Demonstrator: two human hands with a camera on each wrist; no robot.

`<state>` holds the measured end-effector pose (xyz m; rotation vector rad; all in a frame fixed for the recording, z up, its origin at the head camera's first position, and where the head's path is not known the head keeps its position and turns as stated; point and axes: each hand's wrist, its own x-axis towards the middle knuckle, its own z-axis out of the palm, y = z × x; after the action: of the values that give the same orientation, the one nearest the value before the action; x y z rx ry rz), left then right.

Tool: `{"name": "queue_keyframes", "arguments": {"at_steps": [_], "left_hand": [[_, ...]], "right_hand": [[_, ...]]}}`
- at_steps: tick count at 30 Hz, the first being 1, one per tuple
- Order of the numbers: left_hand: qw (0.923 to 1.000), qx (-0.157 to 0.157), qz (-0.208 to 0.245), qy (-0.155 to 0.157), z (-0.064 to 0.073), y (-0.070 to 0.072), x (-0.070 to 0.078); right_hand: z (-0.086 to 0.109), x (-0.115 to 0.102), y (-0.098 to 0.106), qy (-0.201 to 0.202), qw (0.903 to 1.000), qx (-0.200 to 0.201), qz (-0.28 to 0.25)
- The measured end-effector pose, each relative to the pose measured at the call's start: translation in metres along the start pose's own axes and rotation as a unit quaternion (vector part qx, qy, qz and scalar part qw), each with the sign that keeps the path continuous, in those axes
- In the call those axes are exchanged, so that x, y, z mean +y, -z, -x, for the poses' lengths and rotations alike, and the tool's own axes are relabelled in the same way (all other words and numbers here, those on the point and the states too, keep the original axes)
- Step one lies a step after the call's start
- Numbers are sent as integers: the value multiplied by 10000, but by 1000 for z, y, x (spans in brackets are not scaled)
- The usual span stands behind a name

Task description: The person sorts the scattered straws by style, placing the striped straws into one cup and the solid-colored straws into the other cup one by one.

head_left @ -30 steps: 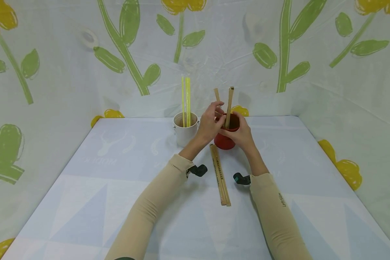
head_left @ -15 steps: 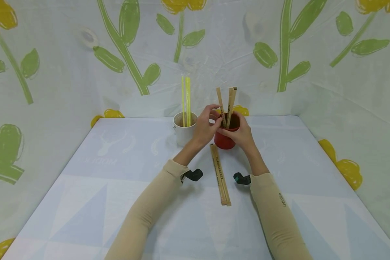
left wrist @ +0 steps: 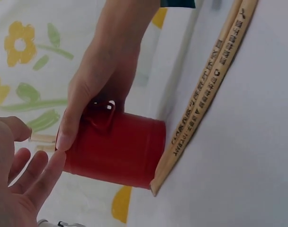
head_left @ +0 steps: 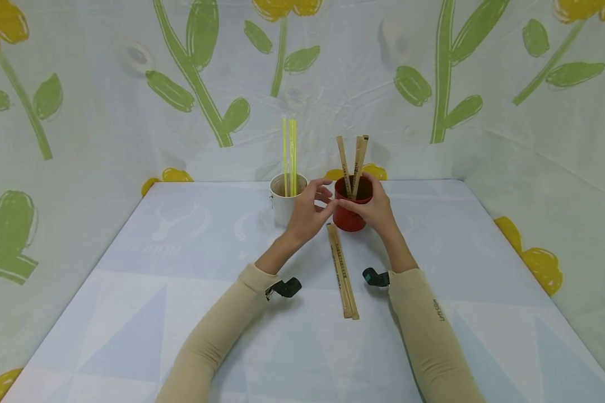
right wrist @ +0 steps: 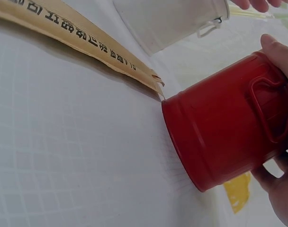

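My right hand point(head_left: 376, 211) grips the small red bucket point(head_left: 349, 220) round its rim, thumb in front and fingers round the far right side. Several brown paper-wrapped sticks point(head_left: 358, 162) stand in this bucket, leaning apart, their lower ends hidden inside. My left hand point(head_left: 305, 215) is just left of the red bucket, fingers loosely bent, with nothing in it; its thumb tip is close to the right thumb. In the left wrist view, its fingertips overlap the bucket's rim. More paper-wrapped sticks point(head_left: 341, 274) with dark printing lie side by side on the table, their far ends near the bucket's base.
A white bucket point(head_left: 280, 212) stands left of the red one, partly behind my left hand, holding slim yellow sticks point(head_left: 293, 151) upright. Behind both buckets, a flowered sheet point(head_left: 333, 73) hangs at the table's point(head_left: 191, 235) back edge.
My left hand has let go of a paper-wrapped stick, which now leans in the red bucket, and has drawn back left and down. The right hand stays on the bucket.
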<state>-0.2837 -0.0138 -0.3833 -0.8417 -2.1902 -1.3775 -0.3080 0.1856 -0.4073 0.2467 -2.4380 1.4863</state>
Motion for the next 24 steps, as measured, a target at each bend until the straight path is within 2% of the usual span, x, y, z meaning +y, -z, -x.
{"name": "queue_keyframes", "arguments": {"at_steps": [12,24], "left_hand": [[9988,-438,-179,140,21,4,4],[9949,-859,-275,442,31,0,-6]], "right_hand": [[0,0,-2,-52,10000,2,70],[-2,0,-1,-97,9999,13,103]]}}
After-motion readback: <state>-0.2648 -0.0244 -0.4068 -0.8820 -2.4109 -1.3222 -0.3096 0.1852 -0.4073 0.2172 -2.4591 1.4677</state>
